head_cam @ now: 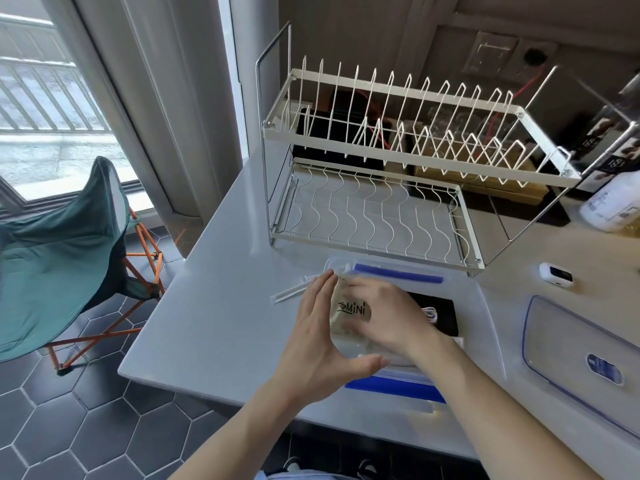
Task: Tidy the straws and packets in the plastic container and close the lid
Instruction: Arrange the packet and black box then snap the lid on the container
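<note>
A clear plastic container with blue clips stands open on the grey counter near its front edge. Over its left end, both hands hold a beige packet printed "MINI". My left hand grips the packet's left side, thumb underneath. My right hand lies on top of the packet, fingers flat. A black packet lies inside the container to the right. Wrapped clear straws lie on the counter just left of the container. The clear lid with a blue label lies to the right.
A white two-tier dish rack stands right behind the container. A small white device and a white bottle sit at the right. A teal folding chair stands on the hexagon-tile floor beyond the counter's left edge.
</note>
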